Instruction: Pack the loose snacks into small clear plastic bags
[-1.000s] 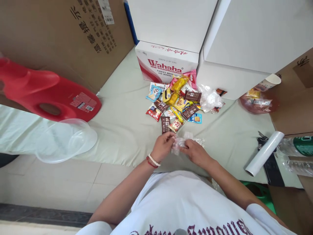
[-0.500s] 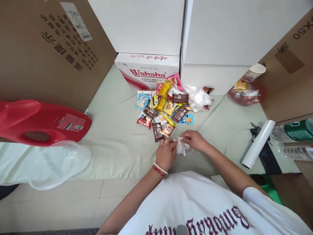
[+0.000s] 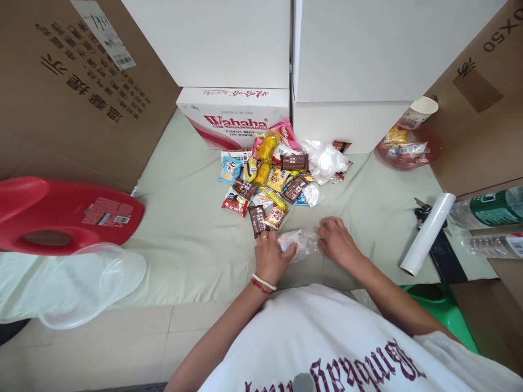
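A crumpled clear plastic bag (image 3: 300,245) lies on the cloth between my two hands. My left hand (image 3: 272,257) rests at its left side, fingers stretched toward a brown snack packet (image 3: 257,219) and thumb against the plastic. On the other side, my right hand (image 3: 337,243) has its fingers loosely bent near the bag's right edge; I see no firm grip. Just beyond the hands is a heap of wrapped snacks (image 3: 278,178) in brown, yellow, red and blue. A small clear plastic piece (image 3: 311,195) lies by a blue packet, and a larger clear bag (image 3: 327,162) is behind it.
White boxes (image 3: 237,121) stand behind the heap. At left are a red jug (image 3: 102,215) and a clear plastic lid or basin (image 3: 122,272). To the right sit a red bowl (image 3: 433,152), a white roll (image 3: 428,234), keys (image 3: 423,209), a dark phone-like slab (image 3: 447,261) and bottles (image 3: 496,209).
Both hands have moved apart, and the bag they pinched now lies spread more loosely between them. A small clear plastic piece now shows by the blue packet. The view has shifted slightly.
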### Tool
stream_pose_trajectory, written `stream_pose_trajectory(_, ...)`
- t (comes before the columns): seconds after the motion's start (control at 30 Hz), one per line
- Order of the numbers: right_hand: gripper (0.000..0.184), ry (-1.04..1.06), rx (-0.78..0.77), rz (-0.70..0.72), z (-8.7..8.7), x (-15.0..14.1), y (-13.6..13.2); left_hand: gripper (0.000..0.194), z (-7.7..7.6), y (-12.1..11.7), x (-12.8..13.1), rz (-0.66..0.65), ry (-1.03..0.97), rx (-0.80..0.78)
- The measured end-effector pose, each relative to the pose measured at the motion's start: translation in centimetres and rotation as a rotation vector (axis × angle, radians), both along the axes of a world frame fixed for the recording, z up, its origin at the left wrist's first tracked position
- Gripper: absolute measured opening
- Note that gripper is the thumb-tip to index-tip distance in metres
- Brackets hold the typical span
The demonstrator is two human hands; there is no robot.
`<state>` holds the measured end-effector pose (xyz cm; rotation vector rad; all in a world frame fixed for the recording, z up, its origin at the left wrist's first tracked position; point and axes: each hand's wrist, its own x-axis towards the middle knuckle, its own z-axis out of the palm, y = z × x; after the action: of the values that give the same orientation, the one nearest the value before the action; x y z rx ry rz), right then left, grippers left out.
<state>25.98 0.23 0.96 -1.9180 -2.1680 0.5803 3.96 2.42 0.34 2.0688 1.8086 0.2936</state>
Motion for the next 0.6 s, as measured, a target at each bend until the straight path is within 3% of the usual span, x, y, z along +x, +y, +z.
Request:
stream_pose_trajectory(0.07,0.012,0.168,-0.062,-0.100,0.3,-1.1,-1.5,0.031,0.2,-0.6,1.0,-0.007,-0.040,0.035)
stream_pose_trajectory(0.17,0.023,0.634,-0.160,-0.163,0.5,-2.8,-2.7,0.016,0.9,-1.2,2.8,-0.069,-0.043,0.123)
stream_pose_trajectory(0.23,0.034,0.944,-0.201,-0.168,0.3,-3.6,-3.0,0.011,1.3,-1.3,3.7,-0.158,-0.088,0.169)
stream_pose_trajectory(0.33,0.048,1.258,-0.248,-0.243,-0.6,-3.9,-3.1,0.022,1.2,-1.2,4.3,-0.367,-0.352,0.165)
stream_pose_trajectory(0.43,0.052,1.297,-0.247,-0.372,-1.5,-3.7,-2.8,0.032,0.6,-1.4,4.1,-0.505,-0.706,0.053)
stream_pose_trajectory(0.5,0.050,1.244,-0.246,-0.366,-1.9,-3.4,-2.5,0.037,0.3,-1.5,3.6,-0.460,-0.927,-0.082)
stream_pose_trajectory(0.6,0.044,1.130,-0.192,-0.315,-2.1,-1.5,-1.7,0.048,0.4,-1.3,1.7,-0.284,-1.131,-0.270)
